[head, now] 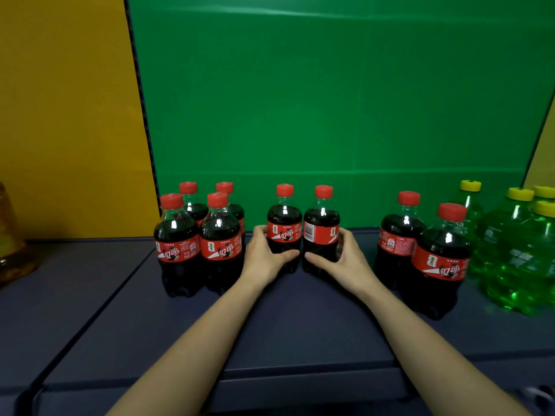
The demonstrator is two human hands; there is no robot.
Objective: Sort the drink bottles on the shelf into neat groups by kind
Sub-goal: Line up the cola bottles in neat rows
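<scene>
The left hand wraps one cola bottle and the right hand wraps its neighbour, thumbs across the fronts, the pair standing upright and side by side mid-shelf; gripping both at once likely lets them slide as a unit toward the four colas on the left; two more colas wait beside the green bottles, right

Reads "Coke" in small white print on the red label of the rear right cola bottle. Shows large white Chinese characters on neighbouring red labels.
</scene>
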